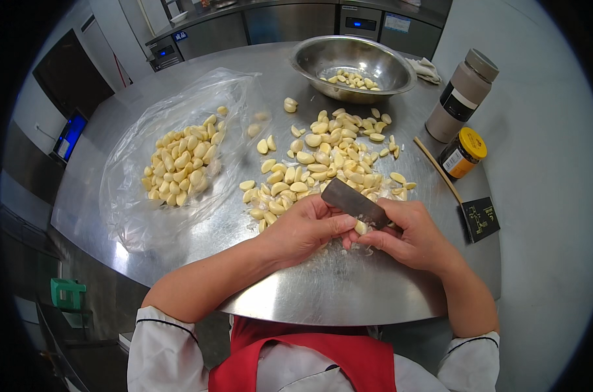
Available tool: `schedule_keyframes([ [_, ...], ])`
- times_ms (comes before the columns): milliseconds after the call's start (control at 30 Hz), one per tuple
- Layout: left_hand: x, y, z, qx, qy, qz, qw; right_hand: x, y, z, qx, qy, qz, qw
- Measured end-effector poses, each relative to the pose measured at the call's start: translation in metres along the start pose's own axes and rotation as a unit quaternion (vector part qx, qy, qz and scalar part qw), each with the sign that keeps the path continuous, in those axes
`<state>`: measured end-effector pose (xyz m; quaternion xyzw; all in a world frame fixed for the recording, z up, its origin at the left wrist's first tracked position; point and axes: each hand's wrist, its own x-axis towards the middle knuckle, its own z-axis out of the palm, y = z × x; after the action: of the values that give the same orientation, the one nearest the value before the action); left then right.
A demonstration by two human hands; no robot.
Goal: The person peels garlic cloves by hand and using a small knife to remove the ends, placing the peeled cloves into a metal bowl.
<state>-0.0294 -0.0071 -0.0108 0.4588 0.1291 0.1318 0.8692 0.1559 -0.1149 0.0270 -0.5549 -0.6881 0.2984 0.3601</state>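
Observation:
Near the front edge of the steel table, my left hand (308, 228) pinches a garlic clove (360, 227) between thumb and fingers. My right hand (411, 235) grips a dark, broad knife blade (354, 203), its thumb beside the same clove. The blade slants over a heap of garlic cloves (348, 152), with bits of skin among them and under my hands. Further left, more cloves (178, 161) lie in a clear plastic bag (129, 196) spread on the table. Behind the heap, a wide steel bowl (306, 61) holds some cloves at its bottom.
On the right of the steel table (355, 294) stand a grey-brown bottle (460, 95) and a yellow-lidded jar (462, 153). A thin wooden stick (438, 169) lies by a black packet (480, 218). A cloth (425, 70) is behind the bowl; a wall runs along the right.

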Motion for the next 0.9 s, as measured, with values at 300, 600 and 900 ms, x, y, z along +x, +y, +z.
schedule_keyframes([
  [300,0.0048,-0.0046,-0.0047,-0.034,-0.026,0.025,0.999,-0.0005,0.0005,0.0020,-0.001,-0.010,-0.020,1.000],
  [600,0.0025,-0.0040,-0.0037,-0.034,-0.007,0.006,0.999,0.0008,-0.0008,-0.0023,0.003,0.003,0.011,1.000],
  [900,0.0017,-0.0053,-0.0041,-0.048,-0.015,0.004,0.999,0.0007,-0.0008,0.0014,0.036,-0.008,0.010,0.999],
])
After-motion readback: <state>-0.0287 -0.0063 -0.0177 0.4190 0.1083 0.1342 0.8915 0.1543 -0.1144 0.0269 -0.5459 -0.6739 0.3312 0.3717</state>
